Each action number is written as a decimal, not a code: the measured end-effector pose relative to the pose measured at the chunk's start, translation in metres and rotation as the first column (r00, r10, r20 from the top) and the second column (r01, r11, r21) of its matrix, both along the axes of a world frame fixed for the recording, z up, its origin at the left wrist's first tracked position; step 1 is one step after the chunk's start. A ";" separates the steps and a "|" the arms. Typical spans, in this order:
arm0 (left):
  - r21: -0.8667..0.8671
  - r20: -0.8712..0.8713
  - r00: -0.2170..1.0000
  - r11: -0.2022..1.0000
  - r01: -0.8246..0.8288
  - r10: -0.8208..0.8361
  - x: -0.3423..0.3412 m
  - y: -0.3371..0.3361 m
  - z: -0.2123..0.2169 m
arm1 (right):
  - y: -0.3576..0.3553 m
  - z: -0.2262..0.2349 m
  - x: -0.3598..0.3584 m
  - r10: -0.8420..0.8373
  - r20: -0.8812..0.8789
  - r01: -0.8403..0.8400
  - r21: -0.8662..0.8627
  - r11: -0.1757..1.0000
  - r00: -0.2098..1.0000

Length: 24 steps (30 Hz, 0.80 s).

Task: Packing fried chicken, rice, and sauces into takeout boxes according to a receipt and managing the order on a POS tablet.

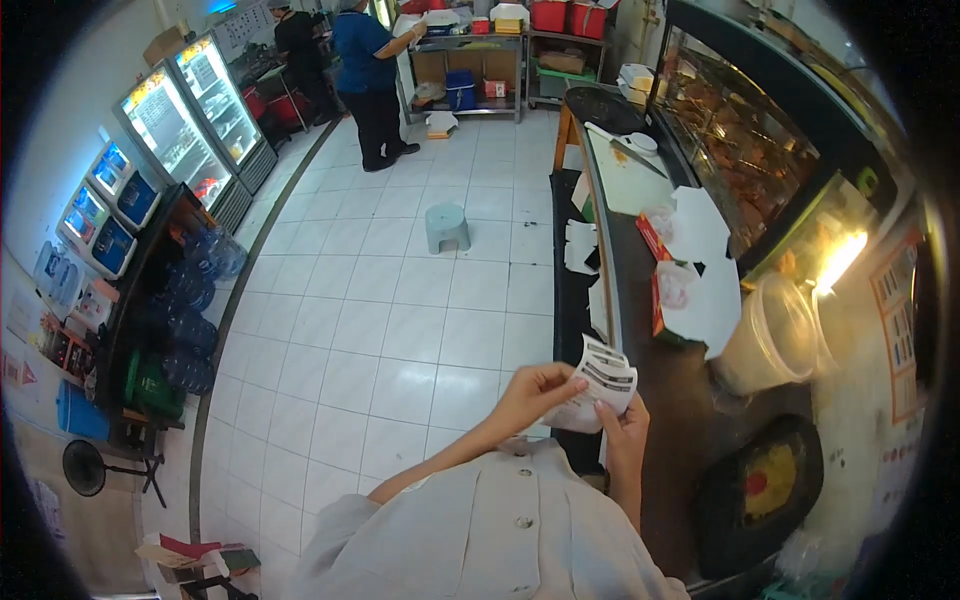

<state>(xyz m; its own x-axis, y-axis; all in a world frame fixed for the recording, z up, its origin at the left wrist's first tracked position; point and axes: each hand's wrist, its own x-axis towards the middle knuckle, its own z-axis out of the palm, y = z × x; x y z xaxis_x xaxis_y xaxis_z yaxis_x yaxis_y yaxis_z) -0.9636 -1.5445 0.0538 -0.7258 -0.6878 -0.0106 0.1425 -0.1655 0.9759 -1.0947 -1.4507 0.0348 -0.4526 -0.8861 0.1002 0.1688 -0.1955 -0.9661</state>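
Observation:
In front of my chest I hold a white printed paper slip (600,375), curled at its upper end, with dark bands of print. My left hand (538,392) pinches its left side between thumb and fingers. Lower down, my right hand (626,430) grips the right edge, thumb on top. Both hands are beside the edge of the dark counter (670,420). Nearest to them on the counter are two open boxes (690,300) with red sides and white flaps, each with a small clear bag inside.
A clear plastic tub (770,335) stands by a lit glass food cabinet (745,130). Farther along lie a cutting board (625,175) and a knife (640,155). A pale blue stool (447,228) stands on the tiled floor. Two people (362,75) work at the back. Glass-door fridges (180,130) line the left.

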 end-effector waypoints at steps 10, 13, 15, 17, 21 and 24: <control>0.056 -0.356 0.928 0.994 -0.098 0.111 -0.140 -0.289 0.034 | -0.234 0.057 -0.147 -0.463 0.047 0.461 -0.218 0.860 0.885; -0.124 -0.374 0.925 0.992 0.021 -0.067 -0.204 -0.366 0.055 | -0.268 0.085 -0.203 -0.767 -0.110 0.684 -0.386 0.619 0.632; -0.246 -0.417 0.892 0.966 0.075 -0.175 -0.259 -0.422 0.086 | -0.295 0.122 -0.237 -0.858 -0.143 0.737 -0.455 0.499 0.492; -0.404 -0.453 0.834 0.906 0.124 -0.316 -0.318 -0.469 0.128 | -0.322 0.162 -0.277 -0.916 -0.316 0.730 -0.562 0.390 0.246; -0.643 -0.538 0.607 0.750 0.154 -0.585 -0.438 -0.521 0.220 | -0.363 0.234 -0.339 -0.838 -0.508 0.625 -0.724 0.291 -0.199; -0.701 -0.582 0.458 0.700 0.135 -0.672 -0.533 -0.536 0.270 | -0.388 0.281 -0.387 -0.719 -0.566 0.577 -0.767 0.281 -0.403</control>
